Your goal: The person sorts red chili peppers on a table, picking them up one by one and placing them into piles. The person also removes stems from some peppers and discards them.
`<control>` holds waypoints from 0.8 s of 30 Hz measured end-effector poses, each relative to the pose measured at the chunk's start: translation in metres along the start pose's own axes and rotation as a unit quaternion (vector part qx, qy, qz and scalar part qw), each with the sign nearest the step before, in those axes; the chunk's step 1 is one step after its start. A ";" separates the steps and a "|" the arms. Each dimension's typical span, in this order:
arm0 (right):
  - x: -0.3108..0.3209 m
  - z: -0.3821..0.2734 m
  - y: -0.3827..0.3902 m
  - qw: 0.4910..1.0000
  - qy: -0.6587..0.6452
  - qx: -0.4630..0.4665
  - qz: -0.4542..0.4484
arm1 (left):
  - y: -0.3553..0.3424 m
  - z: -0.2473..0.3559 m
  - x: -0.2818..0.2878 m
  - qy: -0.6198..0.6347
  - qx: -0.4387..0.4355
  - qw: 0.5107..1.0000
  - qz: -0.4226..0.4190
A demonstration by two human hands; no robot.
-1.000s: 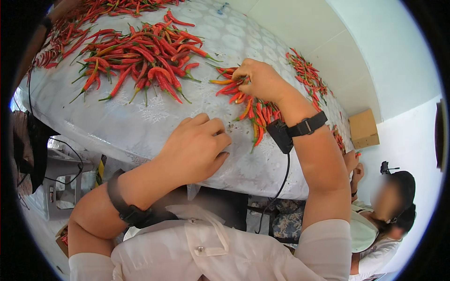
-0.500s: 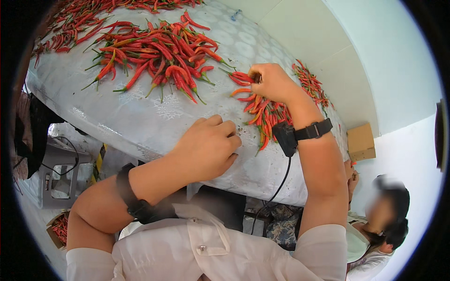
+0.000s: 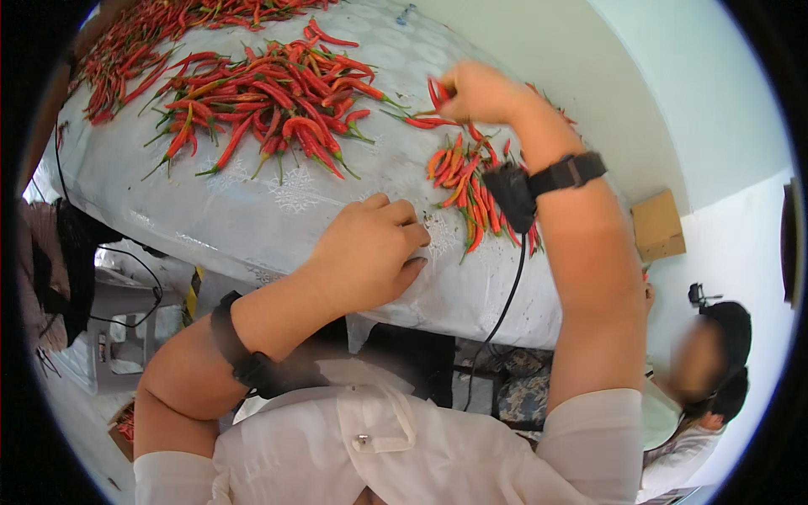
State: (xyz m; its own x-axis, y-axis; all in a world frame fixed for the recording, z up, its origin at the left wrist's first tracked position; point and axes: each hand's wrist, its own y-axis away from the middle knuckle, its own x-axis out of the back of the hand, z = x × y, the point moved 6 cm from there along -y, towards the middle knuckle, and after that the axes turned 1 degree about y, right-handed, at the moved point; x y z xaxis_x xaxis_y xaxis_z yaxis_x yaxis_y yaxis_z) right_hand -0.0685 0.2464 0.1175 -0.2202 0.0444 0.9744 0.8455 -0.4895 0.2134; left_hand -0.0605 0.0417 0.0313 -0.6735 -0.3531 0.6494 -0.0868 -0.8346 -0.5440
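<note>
My right hand (image 3: 484, 94) is closed on red chili peppers (image 3: 436, 93) above the far part of the table, their tips sticking out past the fingers. Just nearer, partly behind my right wrist, is a small pile of red and orange chilies (image 3: 471, 189), mostly lying side by side. My left hand (image 3: 366, 252) rests low over the table's near side with its fingers curled in; whether anything is inside cannot be seen. Left of my right hand spreads a bigger heap of red chilies with green stems (image 3: 269, 105).
A further mass of chilies (image 3: 126, 63) covers the far left. The table (image 3: 227, 215) has a clear patterned cover. At right are a cardboard box (image 3: 658, 225) and a co-worker (image 3: 699, 379). A cable (image 3: 505, 299) hangs from my right wrist strap. A grey stool (image 3: 126, 341) stands lower left.
My right hand has moved away, farther over the table, and more of the small pile shows. My left hand keeps its curled pose. The view has shifted slightly.
</note>
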 end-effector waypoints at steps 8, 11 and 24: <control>0.061 0.018 0.059 0.888 -0.350 0.080 0.286 | 0.000 0.006 0.003 -0.012 -0.004 1.000 -0.007; 0.022 0.045 0.088 0.934 -0.274 -0.005 0.227 | -0.002 0.010 0.003 -0.032 -0.012 0.999 -0.007; -0.107 0.050 0.227 0.972 -0.106 0.015 0.210 | -0.029 -0.002 0.001 0.001 0.068 0.991 -0.114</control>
State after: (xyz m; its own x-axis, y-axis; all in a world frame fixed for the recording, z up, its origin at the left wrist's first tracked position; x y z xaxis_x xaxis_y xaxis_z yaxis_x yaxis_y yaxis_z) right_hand 0.1711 0.1737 0.0649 0.2490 0.0255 0.9682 0.8539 -0.4775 -0.2070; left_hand -0.0597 0.0662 0.0466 -0.6488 -0.1490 0.7463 -0.1373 -0.9417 -0.3073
